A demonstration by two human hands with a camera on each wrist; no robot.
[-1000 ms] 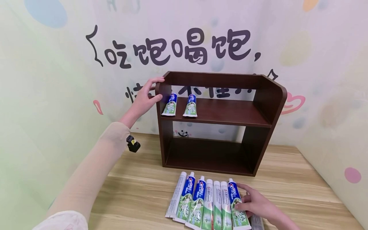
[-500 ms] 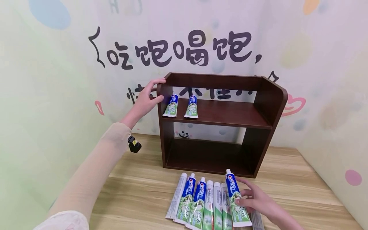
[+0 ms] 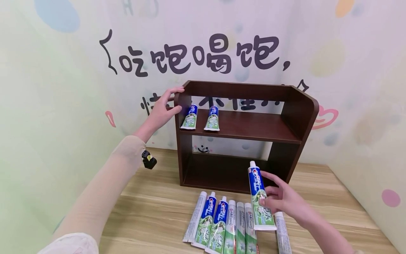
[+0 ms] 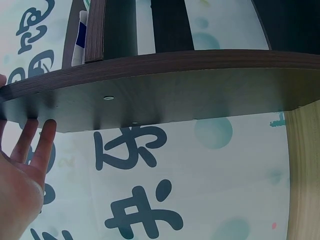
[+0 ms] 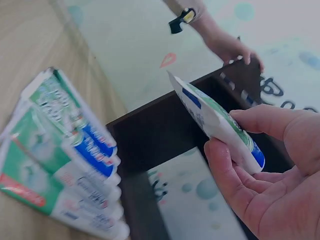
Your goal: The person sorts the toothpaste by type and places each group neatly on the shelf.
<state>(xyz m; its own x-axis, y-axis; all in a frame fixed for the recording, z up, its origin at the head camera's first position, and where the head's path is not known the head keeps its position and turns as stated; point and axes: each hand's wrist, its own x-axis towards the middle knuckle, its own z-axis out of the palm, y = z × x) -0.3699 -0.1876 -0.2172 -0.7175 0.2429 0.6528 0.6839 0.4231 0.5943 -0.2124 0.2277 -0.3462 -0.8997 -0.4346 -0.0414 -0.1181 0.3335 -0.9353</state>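
Observation:
My right hand [image 3: 287, 204] pinches a blue-and-green Crest toothpaste tube [image 3: 257, 190] between thumb and fingers, cap up, in front of the shelf's lower opening. In the right wrist view the same toothpaste tube [image 5: 215, 120] is seen nearly edge-on. My left hand [image 3: 161, 113] holds the left side panel of a dark brown two-tier shelf [image 3: 253, 121], near its top corner. In the left wrist view, fingers [image 4: 42, 147] touch the panel's outer face. Two Crest tubes, one at the left [image 3: 189, 118] and another beside it [image 3: 212, 119], lie on the upper board, caps to the back.
Several toothpaste tubes [image 3: 219, 225] lie side by side on the wooden table [image 3: 149, 211] before the shelf, green-white ones among them. A grey-white tube [image 3: 282, 234] lies apart to the right, partly below my right hand. A printed wall [image 3: 203, 21] stands close behind.
My right hand has lifted the Crest tube from the right of the row and brought it up and forward towards the shelf. The left hand has stayed on the side panel.

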